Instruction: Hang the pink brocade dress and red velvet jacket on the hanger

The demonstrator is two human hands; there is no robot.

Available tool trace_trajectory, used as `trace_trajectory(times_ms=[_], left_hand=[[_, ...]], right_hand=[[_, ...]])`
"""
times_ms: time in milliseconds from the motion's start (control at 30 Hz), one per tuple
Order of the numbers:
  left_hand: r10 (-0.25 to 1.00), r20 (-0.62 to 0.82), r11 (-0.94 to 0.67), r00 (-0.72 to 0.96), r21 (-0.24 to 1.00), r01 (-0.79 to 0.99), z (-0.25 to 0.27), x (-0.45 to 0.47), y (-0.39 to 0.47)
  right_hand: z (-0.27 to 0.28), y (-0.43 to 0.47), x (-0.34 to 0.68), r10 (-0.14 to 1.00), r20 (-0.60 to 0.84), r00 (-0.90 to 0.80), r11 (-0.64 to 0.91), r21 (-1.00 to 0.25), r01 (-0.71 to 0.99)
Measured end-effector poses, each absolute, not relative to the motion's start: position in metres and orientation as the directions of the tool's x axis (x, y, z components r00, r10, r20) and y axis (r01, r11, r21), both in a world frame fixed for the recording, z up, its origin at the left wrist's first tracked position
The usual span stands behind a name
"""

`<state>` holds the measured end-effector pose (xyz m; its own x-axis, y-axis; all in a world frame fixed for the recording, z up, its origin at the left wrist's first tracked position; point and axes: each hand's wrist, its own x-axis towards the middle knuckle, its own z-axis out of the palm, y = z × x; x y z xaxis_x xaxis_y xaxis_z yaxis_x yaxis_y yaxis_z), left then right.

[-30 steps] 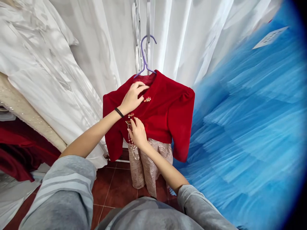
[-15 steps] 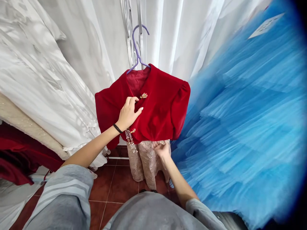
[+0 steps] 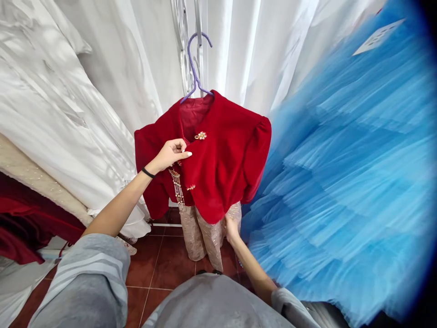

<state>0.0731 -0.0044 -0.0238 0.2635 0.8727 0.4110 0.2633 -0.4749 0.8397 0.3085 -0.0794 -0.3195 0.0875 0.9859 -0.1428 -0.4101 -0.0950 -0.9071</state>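
Observation:
A red velvet jacket with puffed short sleeves hangs on a purple hanger, its front partly unfastened. My left hand, a black band at its wrist, is closed at the front edge below the neckline, thumb stretched along the velvet. A pearl flower clasp sits just above it, and a second clasp lower down. From the other front edge dangles a beaded tassel. My right hand grips the jacket's lower hem, its fingertips partly hidden. Behind it hangs a beige sequined skirt.
Layered blue tulle fills the right side, with a white tag near its top. White gowns hang at the left, above dark red fabric. A metal stand rises behind the hanger. The floor is red tile.
My left hand has shifted left and curled its fingers, uncovering more of the tassel. My right hand has moved slightly down and closed; the jacket's front hem now hangs lower and the front is wider apart.

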Motion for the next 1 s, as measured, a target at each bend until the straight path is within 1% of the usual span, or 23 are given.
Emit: trace_trajectory(times_ms=[67, 133, 167, 200, 233, 267, 300, 333, 367, 400, 433, 467, 533, 567, 633, 700, 733, 833, 867, 900, 933, 1000], left_hand=[[0.851, 0.417, -0.507, 0.319, 0.811, 0.292, -0.017, 0.073, -0.011], [0.82, 0.391, -0.542, 0.417, 0.765, 0.348, -0.01, 0.073, -0.019], [0.807, 0.387, -0.563, 0.446, 0.733, 0.383, -0.007, 0.074, -0.022], [0.794, 0.405, -0.592, 0.452, 0.684, 0.426, -0.004, 0.074, -0.024], [0.775, 0.451, -0.63, 0.441, 0.606, 0.487, -0.001, 0.075, -0.025], [0.743, 0.516, -0.664, 0.426, 0.489, 0.566, 0.001, 0.075, -0.025], [0.697, 0.581, -0.676, 0.42, 0.338, 0.654, 0.003, 0.076, -0.024], [0.645, 0.628, -0.659, 0.435, 0.17, 0.732, 0.005, 0.077, -0.022], [0.604, 0.643, -0.623, 0.471, 0.012, 0.782, 0.007, 0.078, -0.019], [0.578, 0.633, -0.589, 0.515, -0.113, 0.8, 0.009, 0.079, -0.016], [0.565, 0.615, -0.568, 0.55, -0.193, 0.8, 0.012, 0.08, -0.012], [0.556, 0.603, -0.565, 0.572, -0.23, 0.792, 0.016, 0.081, -0.009], [0.53, 0.627, -0.576, 0.572, -0.229, 0.785, 0.023, 0.081, -0.004], [0.511, 0.66, -0.574, 0.551, -0.215, 0.79, 0.026, 0.081, -0.003], [0.473, 0.723, -0.555, 0.504, -0.2, 0.808, 0.03, 0.083, -0.002], [0.466, 0.727, -0.539, 0.504, -0.219, 0.813, 0.027, 0.087, 0.002], [0.479, 0.709, -0.537, 0.518, -0.231, 0.812, 0.025, 0.09, 0.006], [0.549, 0.64, -0.528, 0.537, -0.232, 0.817, 0.017, 0.097, 0.023], [0.566, 0.63, -0.527, 0.532, -0.22, 0.821, 0.017, 0.098, 0.027], [0.571, 0.63, -0.532, 0.526, -0.205, 0.822, 0.017, 0.099, 0.029], [0.562, 0.643, -0.544, 0.521, -0.188, 0.818, 0.019, 0.099, 0.029], [0.517, 0.695, -0.571, 0.5, -0.156, 0.806, 0.021, 0.1, 0.02]], right_hand=[[-0.326, -0.089, 0.3, 0.984, -0.16, 0.083, -0.124, -0.936, -0.331], [-0.314, -0.095, 0.299, 0.985, -0.145, 0.095, -0.115, -0.957, -0.266], [-0.301, -0.097, 0.299, 0.989, -0.091, 0.114, -0.066, -0.976, -0.206], [-0.283, -0.098, 0.299, 0.99, 0.004, 0.14, 0.021, -0.992, -0.126], [-0.262, -0.097, 0.298, 0.977, 0.139, 0.164, 0.145, -0.989, -0.024], [-0.238, -0.094, 0.295, 0.936, 0.305, 0.178, 0.292, -0.952, 0.097], [-0.215, -0.09, 0.289, 0.864, 0.473, 0.169, 0.433, -0.872, 0.228], [-0.193, -0.083, 0.283, 0.78, 0.61, 0.138, 0.537, -0.766, 0.354], [-0.174, -0.074, 0.275, 0.711, 0.697, 0.093, 0.59, -0.663, 0.461], [-0.159, -0.062, 0.268, 0.672, 0.739, 0.046, 0.598, -0.578, 0.555], [-0.149, -0.049, 0.263, 0.669, 0.743, 0.008, 0.572, -0.521, 0.634], [-0.143, -0.035, 0.259, 0.693, 0.721, -0.009, 0.524, -0.495, 0.693], [-0.139, -0.013, 0.26, 0.759, 0.651, 0.012, 0.43, -0.516, 0.74], [-0.138, -0.007, 0.264, 0.778, 0.627, 0.029, 0.416, -0.549, 0.725], [-0.133, -0.011, 0.273, 0.765, 0.643, 0.045, 0.479, -0.614, 0.628], [-0.123, -0.035, 0.276, 0.695, 0.717, 0.061, 0.608, -0.63, 0.483], [-0.117, -0.051, 0.273, 0.645, 0.76, 0.073, 0.672, -0.61, 0.419], [-0.105, -0.089, 0.248, 0.487, 0.87, 0.074, 0.812, -0.482, 0.328], [-0.105, -0.092, 0.236, 0.461, 0.886, 0.048, 0.832, -0.45, 0.325], [-0.107, -0.089, 0.223, 0.468, 0.884, 0.001, 0.832, -0.441, 0.337], [-0.11, -0.081, 0.21, 0.512, 0.856, -0.063, 0.81, -0.458, 0.366], [-0.118, -0.053, 0.189, 0.655, 0.729, -0.2, 0.72, -0.52, 0.46]])
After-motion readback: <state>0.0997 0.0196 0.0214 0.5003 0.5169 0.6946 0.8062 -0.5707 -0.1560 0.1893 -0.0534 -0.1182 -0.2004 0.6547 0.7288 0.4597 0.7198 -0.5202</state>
